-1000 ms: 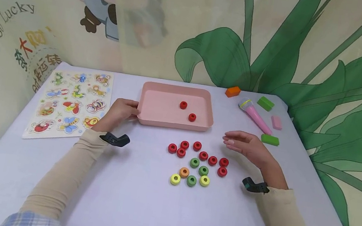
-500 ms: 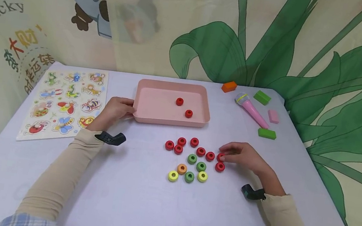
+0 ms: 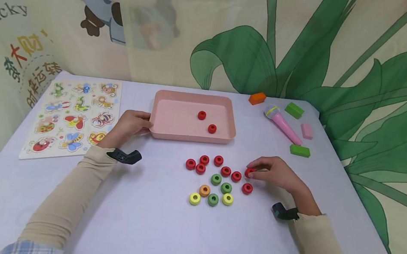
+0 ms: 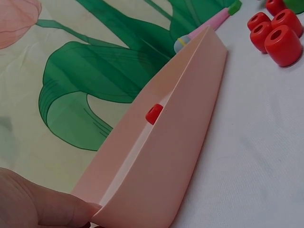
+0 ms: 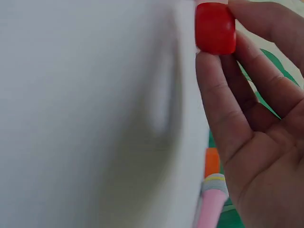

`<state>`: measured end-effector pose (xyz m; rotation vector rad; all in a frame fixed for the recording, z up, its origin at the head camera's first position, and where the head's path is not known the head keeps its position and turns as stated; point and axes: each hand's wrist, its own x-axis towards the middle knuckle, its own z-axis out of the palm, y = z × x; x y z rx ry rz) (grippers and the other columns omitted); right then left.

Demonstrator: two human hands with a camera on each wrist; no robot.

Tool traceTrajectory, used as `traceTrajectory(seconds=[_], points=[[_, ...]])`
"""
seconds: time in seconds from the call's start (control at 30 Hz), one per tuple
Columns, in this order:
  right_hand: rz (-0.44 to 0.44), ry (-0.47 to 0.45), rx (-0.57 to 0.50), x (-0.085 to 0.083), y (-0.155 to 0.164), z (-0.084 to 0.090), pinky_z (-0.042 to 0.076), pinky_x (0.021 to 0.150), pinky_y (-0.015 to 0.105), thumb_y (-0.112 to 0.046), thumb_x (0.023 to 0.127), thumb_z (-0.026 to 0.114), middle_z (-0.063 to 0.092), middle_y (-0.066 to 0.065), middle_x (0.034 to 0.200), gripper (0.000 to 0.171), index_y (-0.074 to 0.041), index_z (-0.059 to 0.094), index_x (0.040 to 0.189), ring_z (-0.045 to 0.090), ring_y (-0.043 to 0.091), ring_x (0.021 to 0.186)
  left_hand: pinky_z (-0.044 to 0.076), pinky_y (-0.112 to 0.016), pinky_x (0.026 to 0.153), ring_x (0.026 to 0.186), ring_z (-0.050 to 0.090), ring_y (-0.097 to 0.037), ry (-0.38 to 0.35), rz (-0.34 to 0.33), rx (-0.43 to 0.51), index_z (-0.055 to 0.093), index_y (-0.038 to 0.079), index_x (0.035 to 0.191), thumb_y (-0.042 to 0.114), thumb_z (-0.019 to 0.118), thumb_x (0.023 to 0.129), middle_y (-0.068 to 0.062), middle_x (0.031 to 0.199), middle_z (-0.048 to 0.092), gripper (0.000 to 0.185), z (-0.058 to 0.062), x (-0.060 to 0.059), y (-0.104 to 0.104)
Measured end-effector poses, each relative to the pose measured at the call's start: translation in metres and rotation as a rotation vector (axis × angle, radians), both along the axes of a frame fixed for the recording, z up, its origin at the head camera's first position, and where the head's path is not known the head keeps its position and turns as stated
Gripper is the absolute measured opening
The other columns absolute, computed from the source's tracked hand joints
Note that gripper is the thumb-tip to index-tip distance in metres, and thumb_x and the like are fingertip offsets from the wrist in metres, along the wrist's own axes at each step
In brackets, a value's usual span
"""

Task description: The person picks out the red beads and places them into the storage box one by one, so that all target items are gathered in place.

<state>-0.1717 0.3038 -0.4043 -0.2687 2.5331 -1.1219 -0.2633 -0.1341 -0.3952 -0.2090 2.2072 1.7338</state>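
Observation:
My left hand [image 3: 133, 128] pinches the left end of a shallow pink tray [image 3: 186, 137]; in the left wrist view the thumb [image 4: 66, 209] lies on its rim. Inside that tray are two red beads, one further back [image 3: 201, 115] and one nearer the front [image 3: 212, 128]. Between thumb and fingertips, my right hand [image 3: 279, 174] holds a red bead [image 5: 215, 28] at the right side of the loose beads. Just in front of it lies another red bead [image 3: 247, 188] on the white tabletop.
Several red beads [image 3: 225, 171] and green beads [image 3: 215, 179] lie before the tray, with two yellow beads and an orange bead [image 3: 204, 190]. A picture board [image 3: 71, 119] is at the left. A pink toy microphone [image 3: 283, 125] and coloured blocks [image 3: 300, 150] stand at the back right.
My right hand has come down and left to the red beads and now pinches one, lifting it slightly. The left hand keeps its hold on the tray. The head view has shifted a little.

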Motion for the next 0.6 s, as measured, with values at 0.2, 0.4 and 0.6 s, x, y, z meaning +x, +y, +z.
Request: traceTrajectory(seconds=[0.2,0.4,0.6], points=[[-0.004,0.045,-0.086,-0.042,-0.008,0.026,0.053,0.091,0.038,-0.024,0.090,0.074,0.070,0.007,0.109,0.036,-0.004,0.070,0.119,0.059,0.026,0.108,0.050,-0.031,0.096,0.115,0.054,-0.031,0.014,0.002,-0.002,0.047,-0.010,0.139,-0.006,0.056,0.094,-0.027,0.138,0.049,0.047,-0.001,0.000,-0.002],[-0.002,0.068,-0.150,-0.090,-0.046,0.051,0.051,0.096,0.043,-0.022,0.091,0.073,0.070,0.008,0.110,0.033,-0.005,0.070,0.119,0.060,0.026,0.105,0.052,-0.028,0.093,0.114,0.056,-0.032,0.047,-0.010,0.041,0.047,-0.013,0.137,-0.008,0.055,0.093,-0.030,0.135,0.051,0.046,-0.005,0.003,-0.002],[0.099,0.051,-0.131,-0.136,-0.096,0.053,0.050,0.097,0.043,-0.017,0.092,0.071,0.069,0.007,0.108,0.027,-0.005,0.071,0.116,0.057,0.025,0.106,0.051,-0.029,0.094,0.113,0.057,-0.031,0.060,-0.003,0.038,0.048,-0.012,0.137,-0.006,0.056,0.093,-0.029,0.134,0.052,0.045,-0.005,0.005,-0.002]])
